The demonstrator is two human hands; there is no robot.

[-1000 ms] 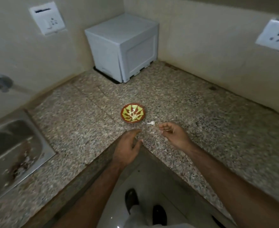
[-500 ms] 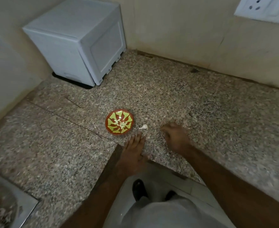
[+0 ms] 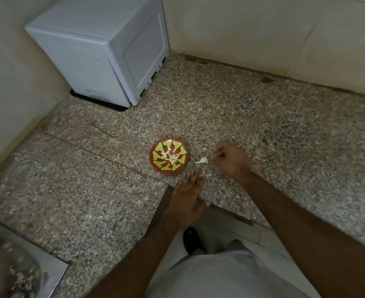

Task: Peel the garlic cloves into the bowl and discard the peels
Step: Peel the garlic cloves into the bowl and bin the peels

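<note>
Hands at a speckled granite counter, one small bowl, one unpeeled clove.

The round, glossy red bowl with a yellow-green petal pattern sits on the rough, flecked stone and holds a small cluster of pale peeled garlic cloves, too small to count. Just right of it lies a single white, papery garlic clove with a thin tail, on the counter between bowl and right hand. That hand's fingers are curled inward; whether they pinch anything cannot be told. The left hand lies flat, fingers straight, on the counter's edge, holding nothing. A boxy white plastic appliance stands in the tiled corner; one steel sink shows lower left.
</note>
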